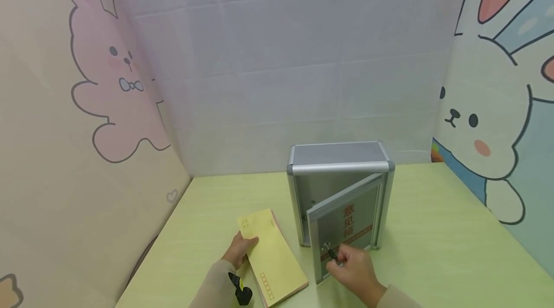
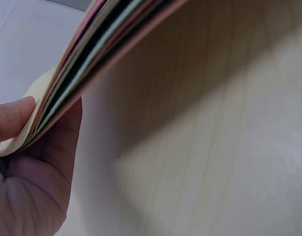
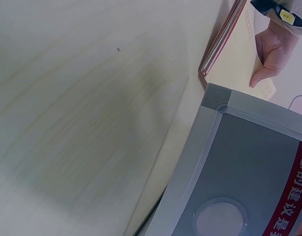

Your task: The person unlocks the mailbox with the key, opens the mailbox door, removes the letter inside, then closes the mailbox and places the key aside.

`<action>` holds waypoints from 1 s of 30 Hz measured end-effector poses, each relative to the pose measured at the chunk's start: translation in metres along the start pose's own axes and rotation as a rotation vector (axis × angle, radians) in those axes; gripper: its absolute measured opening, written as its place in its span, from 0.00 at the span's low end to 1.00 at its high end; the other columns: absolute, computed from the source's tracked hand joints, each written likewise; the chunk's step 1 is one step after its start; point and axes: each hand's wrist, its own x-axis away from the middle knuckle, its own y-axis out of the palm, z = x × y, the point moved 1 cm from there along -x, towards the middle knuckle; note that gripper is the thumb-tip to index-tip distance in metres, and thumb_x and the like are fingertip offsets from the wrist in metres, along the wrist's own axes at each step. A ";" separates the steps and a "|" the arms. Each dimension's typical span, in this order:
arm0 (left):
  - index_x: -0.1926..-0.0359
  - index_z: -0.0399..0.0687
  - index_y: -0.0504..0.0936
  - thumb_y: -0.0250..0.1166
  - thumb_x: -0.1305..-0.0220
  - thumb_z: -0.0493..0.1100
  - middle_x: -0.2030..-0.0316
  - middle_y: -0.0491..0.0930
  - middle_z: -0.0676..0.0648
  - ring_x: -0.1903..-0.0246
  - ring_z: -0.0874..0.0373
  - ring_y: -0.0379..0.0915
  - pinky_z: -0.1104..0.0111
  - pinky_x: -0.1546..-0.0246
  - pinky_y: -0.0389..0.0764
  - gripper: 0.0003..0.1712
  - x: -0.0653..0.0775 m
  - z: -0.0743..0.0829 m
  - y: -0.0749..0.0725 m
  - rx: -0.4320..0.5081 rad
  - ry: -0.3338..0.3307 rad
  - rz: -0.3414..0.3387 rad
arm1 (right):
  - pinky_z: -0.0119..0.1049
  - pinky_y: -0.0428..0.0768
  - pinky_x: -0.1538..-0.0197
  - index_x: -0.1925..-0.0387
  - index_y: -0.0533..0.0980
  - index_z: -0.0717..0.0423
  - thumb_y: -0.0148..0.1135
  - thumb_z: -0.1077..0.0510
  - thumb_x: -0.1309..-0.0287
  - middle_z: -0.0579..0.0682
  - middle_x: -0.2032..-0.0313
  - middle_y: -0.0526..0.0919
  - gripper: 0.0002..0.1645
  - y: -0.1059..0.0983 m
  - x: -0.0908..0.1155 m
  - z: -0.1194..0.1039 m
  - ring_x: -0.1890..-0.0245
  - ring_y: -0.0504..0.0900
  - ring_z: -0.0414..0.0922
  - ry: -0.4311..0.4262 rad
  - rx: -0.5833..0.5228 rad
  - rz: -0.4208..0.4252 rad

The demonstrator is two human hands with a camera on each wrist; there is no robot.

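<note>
The envelopes [image 1: 277,257] are left of the box [image 1: 339,154], one edge pinched between thumb and fingers of the left hand [image 1: 237,249]. The right hand [image 1: 357,269], fingers curled, grips the key [image 1: 332,253] at the box's ajar door [image 1: 334,226].

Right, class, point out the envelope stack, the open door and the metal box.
Envelope stack [image 1: 275,256], head view: middle of its yellow upper face.
Open door [image 1: 338,232], head view: its front panel.
Metal box [image 1: 339,153], head view: its top panel.
</note>
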 end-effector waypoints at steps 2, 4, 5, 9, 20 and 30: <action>0.31 0.32 0.52 0.54 0.31 0.34 0.61 0.80 0.42 0.69 0.56 0.80 0.62 0.67 0.81 0.32 -0.001 -0.001 -0.001 0.003 -0.002 -0.004 | 0.15 0.46 0.82 0.91 0.57 0.47 0.57 0.66 0.79 0.41 0.95 0.56 0.18 0.000 0.000 0.000 0.85 0.47 0.20 0.008 -0.002 -0.005; 0.32 0.31 0.52 0.54 0.31 0.33 0.61 0.80 0.42 0.69 0.55 0.80 0.62 0.66 0.81 0.32 -0.001 -0.002 -0.002 0.007 -0.004 -0.004 | 0.15 0.46 0.82 0.91 0.57 0.47 0.57 0.66 0.79 0.41 0.95 0.56 0.18 0.000 0.001 0.000 0.85 0.47 0.21 0.016 -0.002 -0.010; 0.32 0.30 0.52 0.54 0.31 0.33 0.62 0.80 0.42 0.69 0.55 0.81 0.61 0.66 0.81 0.32 -0.001 -0.003 -0.002 0.005 -0.005 -0.002 | 0.15 0.46 0.82 0.91 0.57 0.47 0.57 0.66 0.79 0.41 0.95 0.56 0.18 0.000 0.001 0.000 0.86 0.47 0.21 0.019 -0.004 -0.013; 0.33 0.28 0.53 0.54 0.32 0.32 0.64 0.81 0.43 0.69 0.55 0.81 0.61 0.66 0.81 0.31 -0.001 -0.004 -0.003 -0.001 -0.007 0.004 | 0.15 0.46 0.82 0.91 0.57 0.47 0.58 0.65 0.79 0.41 0.96 0.56 0.18 -0.001 0.002 0.000 0.86 0.47 0.21 0.020 0.005 -0.014; 0.36 0.26 0.57 0.56 0.33 0.31 0.62 0.80 0.39 0.70 0.56 0.80 0.62 0.66 0.80 0.29 -0.001 -0.002 -0.003 -0.045 -0.036 0.073 | 0.16 0.46 0.82 0.91 0.57 0.47 0.56 0.65 0.78 0.42 0.96 0.55 0.17 -0.001 0.001 -0.001 0.85 0.45 0.21 0.028 0.005 -0.022; 0.43 0.21 0.64 0.58 0.36 0.30 0.66 0.80 0.38 0.72 0.54 0.80 0.62 0.67 0.81 0.24 -0.001 -0.005 -0.004 -0.101 -0.057 0.129 | 0.15 0.46 0.82 0.91 0.57 0.47 0.56 0.64 0.78 0.41 0.96 0.56 0.17 0.000 0.001 0.001 0.84 0.45 0.20 0.007 0.004 -0.004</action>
